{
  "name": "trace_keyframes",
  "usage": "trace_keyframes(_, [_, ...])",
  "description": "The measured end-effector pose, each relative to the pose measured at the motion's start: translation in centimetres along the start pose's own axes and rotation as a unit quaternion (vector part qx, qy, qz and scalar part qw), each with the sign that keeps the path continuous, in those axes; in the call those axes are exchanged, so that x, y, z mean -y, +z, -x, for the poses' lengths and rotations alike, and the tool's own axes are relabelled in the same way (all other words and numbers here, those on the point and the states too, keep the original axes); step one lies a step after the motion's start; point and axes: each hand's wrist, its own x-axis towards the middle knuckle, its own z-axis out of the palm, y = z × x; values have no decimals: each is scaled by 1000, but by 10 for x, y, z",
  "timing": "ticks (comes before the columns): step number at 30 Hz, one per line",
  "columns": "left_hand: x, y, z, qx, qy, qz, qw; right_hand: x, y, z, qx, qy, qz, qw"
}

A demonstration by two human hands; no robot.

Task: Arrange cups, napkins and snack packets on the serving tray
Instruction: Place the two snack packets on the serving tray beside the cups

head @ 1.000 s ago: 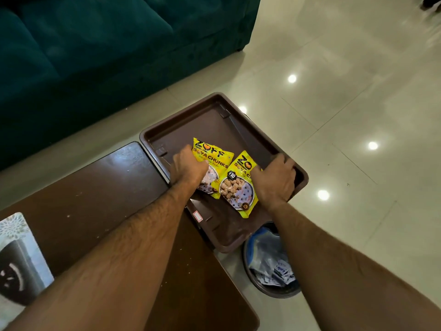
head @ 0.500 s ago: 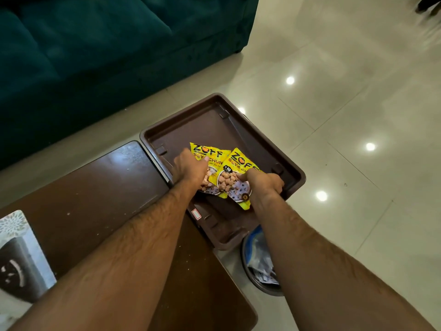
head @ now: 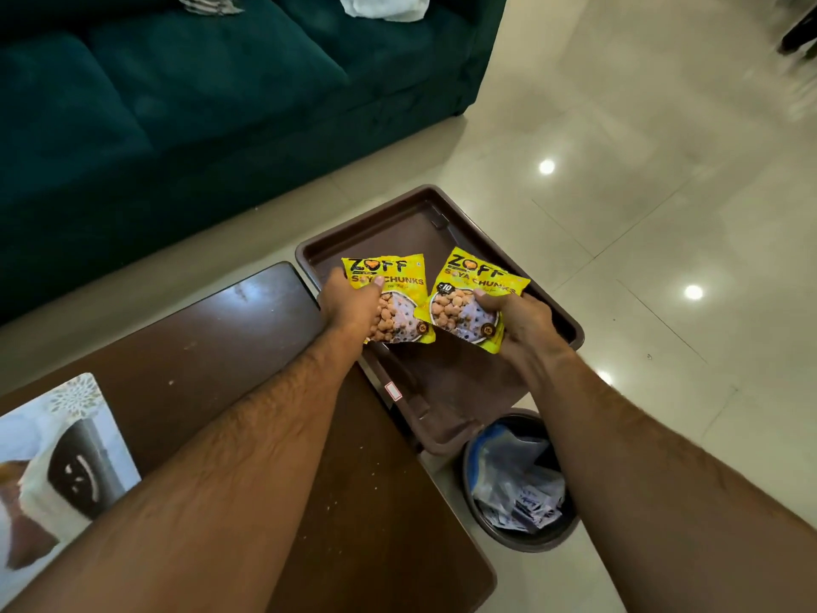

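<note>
A brown plastic serving tray (head: 398,232) sits off the right end of the dark wooden table. Two yellow soya-chunk snack packets are held above it, side by side. My left hand (head: 351,305) grips the left packet (head: 389,280) by its lower left part. The right packet (head: 475,280) is gripped at its lower right by my right hand (head: 526,329). Both packets look lifted off the tray floor, fronts facing me. No cups or napkins are in sight.
The dark wooden table (head: 199,347) runs from centre to lower left, with a printed box (head: 57,462) at its left edge. A round bin (head: 521,484) holding wrappers stands on the tiled floor under the tray's near end. A teal sofa (head: 199,90) fills the upper left.
Both hands closed on the packets that lay overlapping on the tray, lifted them and drew them apart. The camera has tilted, showing more of the sofa.
</note>
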Motion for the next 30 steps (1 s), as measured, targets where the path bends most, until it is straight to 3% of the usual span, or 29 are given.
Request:
trace_keyframes(5, [2,-36,-1,-10,-2,79,997,2,14,18,59,26,9,998])
trace_keyframes(16, [23,-157,-8,-7,-18,172,985,-35,102,85,171,-7,-15,985])
trace_keyframes(30, [103,-368,22,-130,-31,191,972,-122,229,209,301,-22,134,944])
